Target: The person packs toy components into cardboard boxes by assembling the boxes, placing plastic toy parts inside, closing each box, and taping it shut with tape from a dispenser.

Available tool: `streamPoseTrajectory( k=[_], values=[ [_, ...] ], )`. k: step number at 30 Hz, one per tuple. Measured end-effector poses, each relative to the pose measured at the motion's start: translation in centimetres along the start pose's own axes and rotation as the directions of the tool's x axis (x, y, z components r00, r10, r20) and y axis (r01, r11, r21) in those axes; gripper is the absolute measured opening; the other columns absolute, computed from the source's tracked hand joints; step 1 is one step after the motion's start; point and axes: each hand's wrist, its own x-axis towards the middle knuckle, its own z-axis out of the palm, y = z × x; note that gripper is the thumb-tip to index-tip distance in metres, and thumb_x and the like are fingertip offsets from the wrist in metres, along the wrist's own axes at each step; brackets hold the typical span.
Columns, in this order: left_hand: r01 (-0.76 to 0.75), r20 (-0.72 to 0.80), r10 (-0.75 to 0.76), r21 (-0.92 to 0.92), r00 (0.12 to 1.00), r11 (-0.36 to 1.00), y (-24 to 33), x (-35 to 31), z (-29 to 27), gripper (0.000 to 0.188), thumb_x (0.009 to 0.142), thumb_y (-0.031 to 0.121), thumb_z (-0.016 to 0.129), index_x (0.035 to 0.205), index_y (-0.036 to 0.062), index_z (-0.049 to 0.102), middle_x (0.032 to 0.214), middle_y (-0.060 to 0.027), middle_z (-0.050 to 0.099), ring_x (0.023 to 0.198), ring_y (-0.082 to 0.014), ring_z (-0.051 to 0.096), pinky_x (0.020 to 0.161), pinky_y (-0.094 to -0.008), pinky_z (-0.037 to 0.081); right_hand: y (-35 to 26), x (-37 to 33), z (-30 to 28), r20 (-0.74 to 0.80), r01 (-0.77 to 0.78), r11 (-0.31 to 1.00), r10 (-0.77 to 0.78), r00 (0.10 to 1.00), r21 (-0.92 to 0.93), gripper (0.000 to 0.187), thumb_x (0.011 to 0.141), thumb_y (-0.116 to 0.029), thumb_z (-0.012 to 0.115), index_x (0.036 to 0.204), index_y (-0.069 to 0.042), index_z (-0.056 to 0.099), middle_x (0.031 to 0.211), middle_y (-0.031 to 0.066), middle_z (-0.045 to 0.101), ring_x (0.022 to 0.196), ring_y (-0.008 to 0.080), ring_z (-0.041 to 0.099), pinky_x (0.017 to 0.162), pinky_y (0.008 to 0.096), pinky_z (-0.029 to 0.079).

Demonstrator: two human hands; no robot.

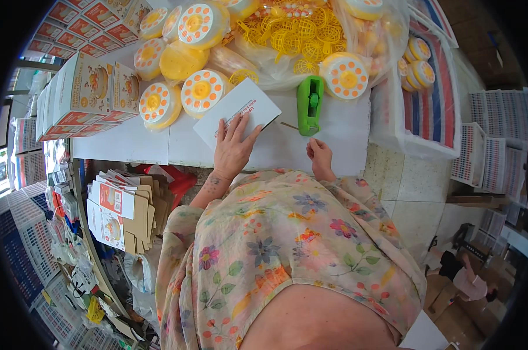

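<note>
My left hand (pixel 236 147) lies flat on a white cardboard box (pixel 247 106) with small red print, its fingers stretched over the top face. The box stands at an angle on the white table (pixel 185 143). To its right is a green tape dispenser (pixel 309 108). Just below the dispenser's near end, my right hand (pixel 320 158) is closed in a pinch; what its fingertips hold, if anything, is too small to make out. Round yellow-and-white toys (pixel 205 92) with orange dots, in clear wrap, sit behind the box.
Yellow plastic balls (pixel 304 35) fill a clear bag at the back. Stacked printed boxes (pixel 86 90) stand at the left, with flattened cartons (pixel 121 213) below the table's edge. A striped, plastic-lined bin (pixel 430 114) is at the right. A person (pixel 468 277) is at the far lower right.
</note>
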Motion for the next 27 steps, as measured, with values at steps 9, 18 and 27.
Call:
streamPoseTrajectory(
  k=[9, 18, 27],
  values=[
    [-0.006, 0.048, 0.002, 0.091, 0.999, 0.996, -0.3, -0.5, 0.3, 0.049, 0.084, 0.015, 0.062, 0.132, 0.0239, 0.057, 0.142, -0.0092, 0.048, 0.135, -0.0283, 0.041, 0.111, -0.0596, 0.028, -7.9, -0.6, -0.7, 0.462, 0.521, 0.231, -0.264, 0.847, -0.822, 0.022, 0.085, -0.018, 0.070, 0.080, 0.003, 0.066, 0.077, 0.0045, 0.068, 0.070, 0.0125, 0.062, 0.064, 0.0276, 0.050],
    [0.039, 0.028, -0.038, -0.048, 0.999, 0.998, -0.3, -0.1, 0.5, 0.058, 0.084, 0.015, 0.062, 0.140, 0.0170, 0.047, 0.144, -0.0107, 0.046, 0.138, -0.0288, 0.039, 0.112, -0.0594, 0.026, -5.1, -7.2, 12.0, 0.683, 0.261, 0.932, -0.020, 0.730, -0.251, 0.016, 0.090, -0.015, 0.069, 0.094, 0.000, 0.067, 0.088, 0.0046, 0.068, 0.081, 0.0105, 0.061, 0.075, 0.0248, 0.049],
    [-0.070, 0.108, 0.057, 0.124, 0.992, 0.990, -0.5, -0.5, 0.2, 0.055, 0.088, 0.018, 0.059, 0.141, 0.0159, 0.047, 0.147, -0.0134, 0.042, 0.139, -0.0294, 0.036, 0.113, -0.0595, 0.025, -2.4, -5.4, 12.8, 0.618, 0.295, 0.937, -0.122, 0.777, -0.186, 0.015, 0.090, -0.013, 0.069, 0.094, 0.001, 0.066, 0.087, 0.0053, 0.068, 0.082, 0.0105, 0.061, 0.075, 0.0253, 0.049]
  ],
)
